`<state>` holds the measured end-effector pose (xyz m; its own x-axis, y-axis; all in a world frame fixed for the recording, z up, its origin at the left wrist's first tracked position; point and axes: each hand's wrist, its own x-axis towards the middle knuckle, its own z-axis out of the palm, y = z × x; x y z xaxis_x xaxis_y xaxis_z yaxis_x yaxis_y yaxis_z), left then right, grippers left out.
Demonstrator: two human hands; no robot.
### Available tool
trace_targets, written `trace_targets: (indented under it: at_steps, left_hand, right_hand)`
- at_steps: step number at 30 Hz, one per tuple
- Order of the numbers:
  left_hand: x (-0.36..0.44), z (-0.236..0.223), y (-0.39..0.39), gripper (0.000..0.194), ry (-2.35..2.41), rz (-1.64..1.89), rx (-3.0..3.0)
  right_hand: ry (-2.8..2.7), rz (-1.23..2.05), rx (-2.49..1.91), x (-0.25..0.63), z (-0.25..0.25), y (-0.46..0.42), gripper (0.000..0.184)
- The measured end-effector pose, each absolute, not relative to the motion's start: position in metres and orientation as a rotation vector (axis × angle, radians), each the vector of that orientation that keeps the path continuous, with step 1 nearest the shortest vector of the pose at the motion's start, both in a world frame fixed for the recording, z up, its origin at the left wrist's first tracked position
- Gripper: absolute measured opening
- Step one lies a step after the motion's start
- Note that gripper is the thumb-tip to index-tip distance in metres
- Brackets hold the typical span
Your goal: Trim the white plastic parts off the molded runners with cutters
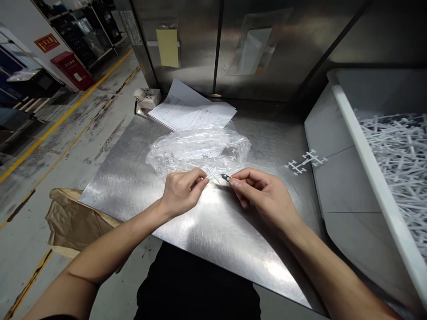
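Left hand (185, 191) pinches a thin white branched piece (212, 173) by one end between thumb and forefinger. Right hand (258, 189) has thumb and fingers clamped on a small dark tool (225, 177), pointed end toward the piece; can't tell if the tip touches it. Hands apart, close, facing each other above the near-middle part of the worktop (113, 164), bare metal. White piece sits in the gap between them.

Just beyond the hands: crumpled clear plastic bag (200, 149), small white parts visible in it, exact count unclear. Printed papers (193, 109) behind the bag, its back edge over them. Socket block (151, 98) with a plug at the back left corner, next to the papers.

Right of the hands: flat white branched sprue (312, 158) lies on the worktop just beside a big pale bin (350, 129). Bin holds a heap of thin white sprues (396, 164).

Back: metal panels with a yellow note (168, 48) and a clear sleeve (255, 49) with paper in it.

Floor, left: crumpled brown bag (78, 222) by the worktop edge, yellow line (66, 118) farther off, red box (73, 71) by the wall.
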<state>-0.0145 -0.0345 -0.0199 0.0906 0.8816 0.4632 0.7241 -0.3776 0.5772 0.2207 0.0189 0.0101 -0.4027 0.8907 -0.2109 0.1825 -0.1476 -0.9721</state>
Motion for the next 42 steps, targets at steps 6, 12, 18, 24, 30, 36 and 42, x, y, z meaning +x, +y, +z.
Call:
trace_targets:
  at_steps: [6, 12, 18, 24, 30, 36, 42]
  left_hand:
    - [-0.0131, -0.0195, -0.0340, 0.007, 1.508, 1.263, 2.079]
    - [-0.0125, -0.0187, -0.0345, 0.006, 1.428, 1.318, 2.103]
    - [-0.0128, -0.0172, -0.0345, 0.004, 1.449, 1.366, 2.171]
    - [-0.0135, -0.0174, -0.0333, 0.002, 1.436, 1.388, 2.248]
    - [-0.0133, -0.0175, -0.0332, 0.003, 1.426, 1.375, 2.285]
    - [-0.0142, -0.0207, -0.0328, 0.004, 1.411, 1.379, 2.311]
    - [-0.0151, -0.0230, -0.0331, 0.006, 1.410, 1.343, 2.330]
  right_hand:
    - [-1.648, 1.437, -1.245, 0.2251, 0.0110, 0.0247, 0.030]
    - [-1.763, 1.424, -1.220, 0.2253, 0.0122, 0.0238, 0.026]
    - [-1.817, 1.347, -1.213, 0.2280, 0.0149, 0.0232, 0.024]
    - [-1.855, 1.318, -1.189, 0.2291, 0.0161, 0.0221, 0.021]
    - [-1.924, 1.244, -1.147, 0.2300, 0.0169, 0.0197, 0.015]
    - [-1.910, 1.252, -1.131, 0.2291, 0.0149, 0.0201, 0.016]
    - [-1.883, 1.277, -1.131, 0.2294, 0.0119, 0.0218, 0.020]
